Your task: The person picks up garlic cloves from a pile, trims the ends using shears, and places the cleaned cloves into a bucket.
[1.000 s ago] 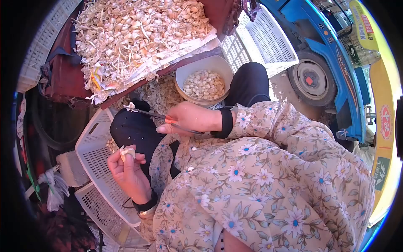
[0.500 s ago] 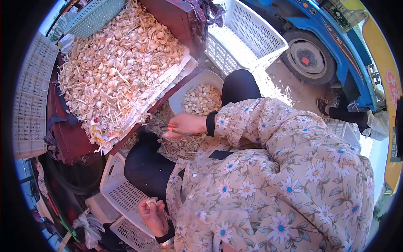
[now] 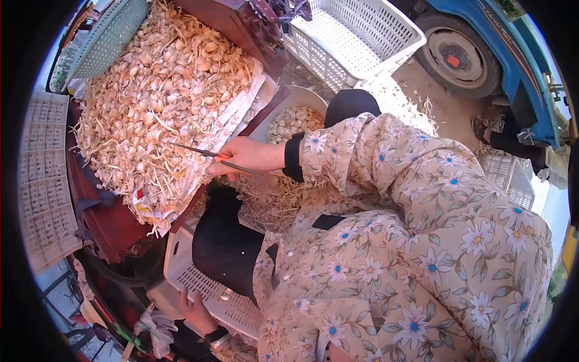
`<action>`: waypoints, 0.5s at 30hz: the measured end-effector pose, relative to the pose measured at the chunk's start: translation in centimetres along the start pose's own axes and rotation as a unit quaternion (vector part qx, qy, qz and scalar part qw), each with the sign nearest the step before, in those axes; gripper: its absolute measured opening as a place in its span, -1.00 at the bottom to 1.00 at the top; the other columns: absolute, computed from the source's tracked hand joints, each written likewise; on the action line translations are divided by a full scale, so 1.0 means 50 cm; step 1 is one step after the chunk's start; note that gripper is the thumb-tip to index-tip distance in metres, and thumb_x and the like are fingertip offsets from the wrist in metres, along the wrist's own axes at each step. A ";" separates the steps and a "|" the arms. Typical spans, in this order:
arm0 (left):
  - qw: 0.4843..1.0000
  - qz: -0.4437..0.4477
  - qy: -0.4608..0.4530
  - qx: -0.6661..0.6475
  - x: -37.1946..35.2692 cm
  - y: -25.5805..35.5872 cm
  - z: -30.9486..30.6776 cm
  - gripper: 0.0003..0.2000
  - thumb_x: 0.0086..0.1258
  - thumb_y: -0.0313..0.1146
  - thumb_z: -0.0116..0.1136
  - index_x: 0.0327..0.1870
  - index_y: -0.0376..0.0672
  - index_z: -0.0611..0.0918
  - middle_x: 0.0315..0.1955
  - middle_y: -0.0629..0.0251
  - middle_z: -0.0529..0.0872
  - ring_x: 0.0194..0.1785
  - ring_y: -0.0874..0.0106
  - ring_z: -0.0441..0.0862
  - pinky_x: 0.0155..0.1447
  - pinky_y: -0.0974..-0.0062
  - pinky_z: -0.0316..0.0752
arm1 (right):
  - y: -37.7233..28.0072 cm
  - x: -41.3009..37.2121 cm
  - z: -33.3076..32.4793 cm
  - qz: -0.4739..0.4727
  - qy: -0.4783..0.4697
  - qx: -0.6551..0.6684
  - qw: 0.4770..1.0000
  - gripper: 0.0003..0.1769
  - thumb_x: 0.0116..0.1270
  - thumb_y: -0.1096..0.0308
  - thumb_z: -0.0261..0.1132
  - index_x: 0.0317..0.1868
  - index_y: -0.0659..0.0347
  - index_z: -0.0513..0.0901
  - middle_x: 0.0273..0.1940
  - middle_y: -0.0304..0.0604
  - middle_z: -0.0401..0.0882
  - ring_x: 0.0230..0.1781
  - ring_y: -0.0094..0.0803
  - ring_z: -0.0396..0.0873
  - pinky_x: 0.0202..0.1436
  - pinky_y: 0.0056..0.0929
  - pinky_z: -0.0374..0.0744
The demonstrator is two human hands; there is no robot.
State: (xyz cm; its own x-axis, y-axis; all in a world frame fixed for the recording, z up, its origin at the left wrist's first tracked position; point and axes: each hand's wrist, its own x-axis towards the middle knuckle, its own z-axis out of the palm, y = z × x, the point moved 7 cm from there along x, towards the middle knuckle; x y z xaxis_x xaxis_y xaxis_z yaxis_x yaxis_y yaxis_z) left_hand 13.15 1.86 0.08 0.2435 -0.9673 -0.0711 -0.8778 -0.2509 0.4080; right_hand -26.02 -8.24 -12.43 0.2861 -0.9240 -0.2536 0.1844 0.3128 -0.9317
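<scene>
My right hand [image 3: 253, 155] is closed around what looks like a pair of scissors [image 3: 194, 149], slim and dark with an orange part. Their tip points left over the near edge of a large heap of garlic cloves [image 3: 163, 96] and dry skins. Lower down, my left hand [image 3: 196, 312] has its fingers apart at the side of a white slotted crate [image 3: 202, 279]. A pale clove [image 3: 225, 296] lies near that hand. Just beyond my right wrist, a pale basin [image 3: 265, 128] holds whitish cloves [image 3: 295, 122].
A teal basket [image 3: 108, 42] leans at the heap's far left. White crates stand at left [image 3: 45, 181] and top [image 3: 362, 42]. A blue vehicle's wheel [image 3: 455, 54] and another person's dark-clad leg [image 3: 515, 146] are at right. Loose skins [image 3: 274, 202] cover the ground between my knees.
My left hand has released the clove it pinched and moved left and down, its fingers spreading. My right hand has moved up with the scissors toward the heap. The view has shifted slightly.
</scene>
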 end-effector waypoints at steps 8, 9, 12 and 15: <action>0.973 0.107 -0.153 -0.132 0.273 0.429 0.298 -0.74 0.30 -0.31 0.14 -0.13 -0.34 0.61 -0.43 0.31 0.64 -0.39 0.61 0.52 -0.37 0.63 0.46 | -0.024 0.041 -0.045 0.029 0.010 0.044 0.999 -0.42 0.11 -0.20 0.26 -0.59 0.23 0.55 -0.71 -0.29 0.44 -0.75 -0.58 0.34 -0.68 -0.60 0.25; 0.979 0.094 -0.163 -0.075 0.300 0.441 0.327 -0.72 0.27 -0.28 0.16 -0.16 -0.35 0.61 -0.44 0.28 0.65 -0.40 0.58 0.53 -0.35 0.61 0.46 | -0.026 0.034 -0.046 0.043 0.003 0.034 0.998 -0.44 0.12 -0.21 0.25 -0.54 0.20 0.56 -0.67 -0.31 0.47 -0.70 -0.60 0.33 -0.61 -0.61 0.26; 0.980 0.103 -0.138 0.097 0.360 0.444 0.374 -0.66 0.17 -0.21 0.24 -0.23 -0.36 0.63 -0.46 0.22 0.65 -0.40 0.51 0.55 -0.30 0.54 0.46 | -0.035 0.046 -0.049 0.013 0.003 0.057 0.998 -0.45 0.09 -0.20 0.28 -0.52 0.20 0.55 -0.63 -0.30 0.52 -0.64 -0.58 0.44 -0.57 -0.60 0.35; 0.963 0.167 -0.074 0.198 0.380 0.426 0.387 -0.63 0.08 -0.17 0.29 -0.28 -0.37 0.64 -0.47 0.20 0.65 -0.39 0.42 0.56 -0.23 0.47 0.46 | -0.044 0.036 -0.047 0.023 0.009 0.065 0.998 -0.48 0.11 -0.16 0.28 -0.52 0.21 0.56 -0.62 -0.28 0.55 -0.59 -0.57 0.50 -0.53 -0.59 0.41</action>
State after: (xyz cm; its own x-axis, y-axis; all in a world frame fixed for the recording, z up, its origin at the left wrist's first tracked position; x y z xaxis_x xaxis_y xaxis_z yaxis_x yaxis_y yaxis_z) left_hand -8.89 -22.60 -10.19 -0.1159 -0.9837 -0.1377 -0.9925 0.1094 0.0539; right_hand -28.12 -11.10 -11.47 0.2796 -0.9117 -0.3012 0.2920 0.3795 -0.8779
